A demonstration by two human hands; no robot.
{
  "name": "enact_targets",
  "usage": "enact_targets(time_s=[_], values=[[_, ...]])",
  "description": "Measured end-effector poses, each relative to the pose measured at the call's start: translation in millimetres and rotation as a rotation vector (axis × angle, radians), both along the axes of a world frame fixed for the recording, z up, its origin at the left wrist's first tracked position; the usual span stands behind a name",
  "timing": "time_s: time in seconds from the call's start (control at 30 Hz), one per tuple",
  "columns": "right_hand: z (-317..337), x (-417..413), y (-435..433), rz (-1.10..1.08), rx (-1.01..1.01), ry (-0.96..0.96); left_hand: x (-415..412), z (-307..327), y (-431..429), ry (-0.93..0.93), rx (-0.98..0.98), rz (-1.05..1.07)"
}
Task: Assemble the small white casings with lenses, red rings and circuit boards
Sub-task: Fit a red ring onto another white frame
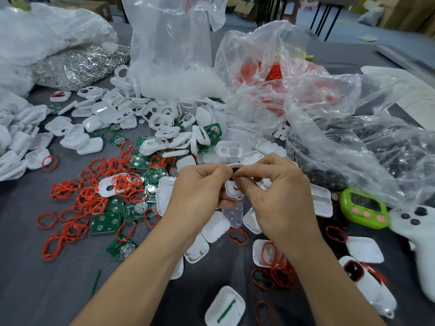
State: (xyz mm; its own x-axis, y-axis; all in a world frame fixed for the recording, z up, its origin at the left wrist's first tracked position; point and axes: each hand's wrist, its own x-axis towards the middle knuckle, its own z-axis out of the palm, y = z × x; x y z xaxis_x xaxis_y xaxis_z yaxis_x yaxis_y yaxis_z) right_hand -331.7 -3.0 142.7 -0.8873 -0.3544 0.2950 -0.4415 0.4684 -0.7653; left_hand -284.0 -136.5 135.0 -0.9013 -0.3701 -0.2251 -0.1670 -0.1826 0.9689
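Now, just left of the green timer [363, 208], the left hand [200, 191] curls round a small white casing [233, 190] while the right hand [277, 196] pinches its top edge. Loose red rings [94, 198] and green circuit boards [107, 222] lie scattered farther left of the timer.

The left grip [200, 187] and the right grip [280, 196] are a person's bare hands, uncovered across the backs, knuckles and fingers. The knuckles show as soft ridges. The left forearm [131, 274] and the right forearm [329, 278] are bare too, smooth and slim, widening from the wrist to the lower edge of the view.
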Motion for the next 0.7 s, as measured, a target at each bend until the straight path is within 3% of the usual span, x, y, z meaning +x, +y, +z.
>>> enact_targets(time_s=[0.3,0.7], values=[[0.7,-4.9,0.8,-0.024,0.049,-0.033,0.9,-0.5,-0.4,0.006,0.056,-0.068],[-1.3,-5.0,2.0,-0.152,-0.002,-0.11,3.9,2.0,0.2,0.063,0.049,-0.006]])
